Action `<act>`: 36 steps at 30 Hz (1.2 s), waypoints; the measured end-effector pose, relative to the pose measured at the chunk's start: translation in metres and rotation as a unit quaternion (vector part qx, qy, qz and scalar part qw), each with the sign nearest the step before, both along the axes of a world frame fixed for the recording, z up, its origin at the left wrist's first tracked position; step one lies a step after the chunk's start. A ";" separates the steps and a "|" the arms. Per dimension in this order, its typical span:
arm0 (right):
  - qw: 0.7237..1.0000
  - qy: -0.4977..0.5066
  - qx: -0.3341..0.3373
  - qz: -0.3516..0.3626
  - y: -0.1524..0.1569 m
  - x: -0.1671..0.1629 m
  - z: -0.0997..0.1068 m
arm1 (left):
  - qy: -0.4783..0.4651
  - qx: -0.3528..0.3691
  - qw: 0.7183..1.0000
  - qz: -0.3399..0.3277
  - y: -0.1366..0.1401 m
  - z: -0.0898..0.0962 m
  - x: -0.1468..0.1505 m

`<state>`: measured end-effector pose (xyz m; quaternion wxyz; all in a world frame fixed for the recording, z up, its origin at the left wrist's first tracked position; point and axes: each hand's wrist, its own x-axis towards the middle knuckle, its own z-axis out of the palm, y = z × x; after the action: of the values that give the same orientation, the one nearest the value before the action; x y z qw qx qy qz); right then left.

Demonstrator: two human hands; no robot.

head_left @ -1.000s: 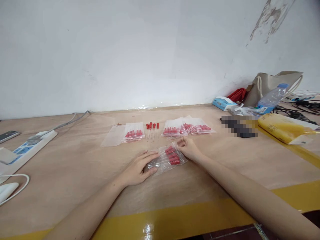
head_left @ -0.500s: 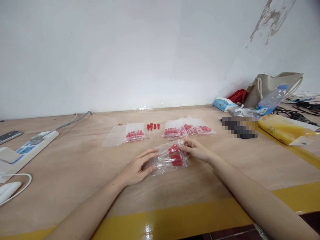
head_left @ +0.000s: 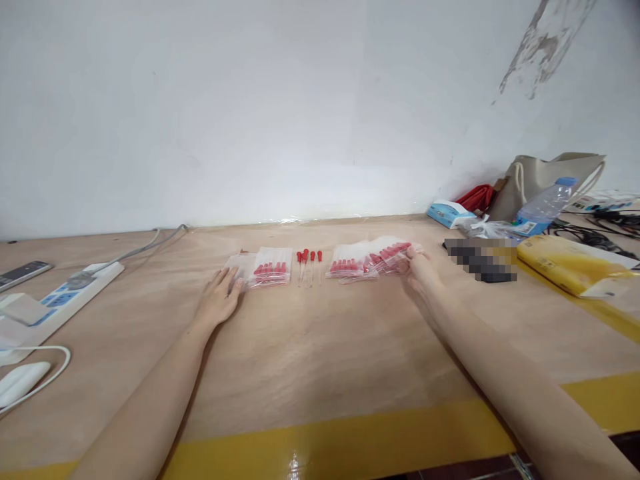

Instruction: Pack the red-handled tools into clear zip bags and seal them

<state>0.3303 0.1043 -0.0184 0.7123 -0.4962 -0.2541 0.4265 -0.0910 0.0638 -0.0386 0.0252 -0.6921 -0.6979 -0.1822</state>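
Note:
My right hand [head_left: 419,267] is at the right-hand group of bags, its fingers closed on the edge of a clear zip bag of red-bulbed droppers [head_left: 390,253]. That bag lies over others in the group. At the left, my left hand [head_left: 219,293] rests on the table with its fingers stretched over a clear plastic bag [head_left: 243,265]. Just right of it is another zip bag of droppers [head_left: 273,268]. Several loose droppers with red bulbs and thin clear stems [head_left: 310,259] lie between the two groups of bags.
A white power strip [head_left: 65,300] and a phone [head_left: 23,275] lie at the left. On the right are a yellow packet [head_left: 575,267], a blurred dark object [head_left: 480,260], a plastic bottle [head_left: 547,203] and a grey bag [head_left: 535,180]. Yellow tape [head_left: 350,433] runs along the front edge.
My right hand has carried the dropper bag from the front middle to the right-hand group. My left hand has let go of it and moved left, onto the clear bag.

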 end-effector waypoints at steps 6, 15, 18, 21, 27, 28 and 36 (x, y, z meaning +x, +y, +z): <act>0.979 -0.146 -0.103 -0.098 -0.012 0.002 -0.022 | -0.014 -0.043 0.999 -0.007 -0.001 0.001 0.002; 0.817 -0.556 0.151 0.021 -0.036 -0.068 0.009 | -0.159 0.093 0.977 0.107 -0.013 0.014 0.010; 0.750 -0.635 0.100 0.154 -0.025 -0.109 0.013 | -0.223 0.161 0.960 -0.041 -0.023 0.020 0.023; 0.731 -0.659 -0.018 0.179 -0.003 -0.140 0.012 | -0.213 0.045 0.934 -0.282 -0.036 0.028 0.037; 0.732 -0.643 -0.117 0.192 0.039 -0.161 0.003 | -0.075 -0.202 0.874 -0.436 -0.055 0.031 0.053; 0.733 -0.639 -0.126 0.197 0.043 -0.162 0.002 | -0.070 -0.203 0.874 -0.435 -0.057 0.030 0.056; 0.758 -0.602 -0.137 0.212 0.039 -0.163 0.017 | -0.041 -0.151 0.879 -0.450 -0.064 0.012 0.085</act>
<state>0.1669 0.1434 -0.0018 0.2283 -0.6765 -0.6677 0.2105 -0.0063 -0.0005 -0.0266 -0.1928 -0.9188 -0.3311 -0.0952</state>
